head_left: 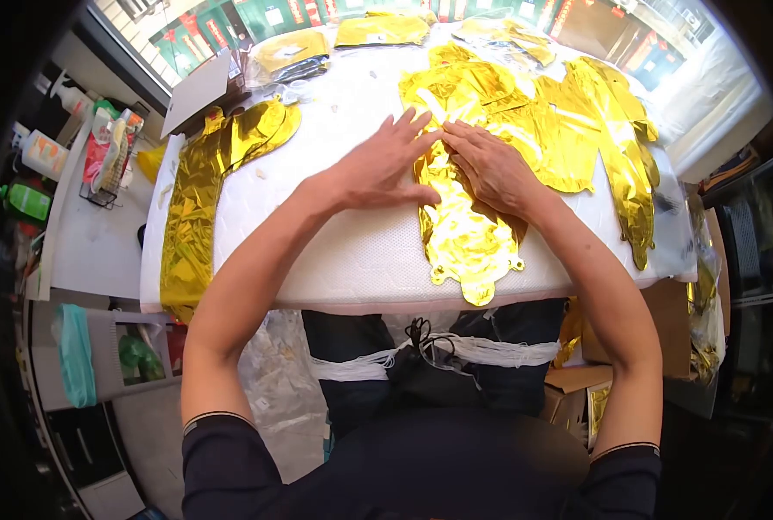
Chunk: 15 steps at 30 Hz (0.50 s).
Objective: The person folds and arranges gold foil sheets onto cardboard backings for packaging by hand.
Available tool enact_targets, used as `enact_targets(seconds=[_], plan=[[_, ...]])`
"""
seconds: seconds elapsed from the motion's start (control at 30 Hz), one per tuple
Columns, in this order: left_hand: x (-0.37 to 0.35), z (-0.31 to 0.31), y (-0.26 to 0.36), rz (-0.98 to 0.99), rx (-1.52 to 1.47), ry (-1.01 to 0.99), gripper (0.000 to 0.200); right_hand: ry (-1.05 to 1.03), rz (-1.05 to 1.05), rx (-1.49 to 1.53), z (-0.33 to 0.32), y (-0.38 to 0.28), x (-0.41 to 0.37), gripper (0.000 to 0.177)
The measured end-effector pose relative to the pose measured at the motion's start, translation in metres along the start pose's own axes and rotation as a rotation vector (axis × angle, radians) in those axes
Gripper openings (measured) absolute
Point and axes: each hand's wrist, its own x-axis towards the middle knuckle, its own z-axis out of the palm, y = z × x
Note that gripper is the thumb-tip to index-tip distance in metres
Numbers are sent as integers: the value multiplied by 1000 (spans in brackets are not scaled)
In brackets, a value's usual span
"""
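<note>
A flat, shiny gold foil balloon [473,247] lies lengthwise on the white padded table [317,251], its tabbed end near the front edge. My left hand [391,160] rests at its left side, fingers spread and thumb over the foil. On the balloon's upper right part lies my right hand [490,165], fingers stretched out flat, their tips close to the left fingertips. Both hands hide some of the foil beneath them. Farther back and right, more crumpled gold foil balloons [560,130] spread over the table.
Another gold foil piece [191,217] lies along the table's left side, beside a grey box [204,91]. Packed gold foil bundles [382,32] sit at the back. White strings [499,350] hang across my lap. A cardboard box [568,403] stands below right. Bottles [44,154] stand left.
</note>
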Motion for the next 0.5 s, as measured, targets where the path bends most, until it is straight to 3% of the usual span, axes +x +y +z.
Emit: enact_targets(seconds=[0.1,0.23,0.3,0.43,0.5], plan=[[12,0,-10,5,267,8,98,7,-14,-33,2,1,2,36],[15,6,-17,-68,287,-78,99,46,-17,-24,1,1,1,35],[11,12,-18,-40,305,21,105,41,-15,-12,1,1,0,35],[11,11,-17,-78,345,-24,105,64,-35,-9,5,3,2,35],[12,10,-18,31,365,45,104,71,-35,-11,5,5,2,34]])
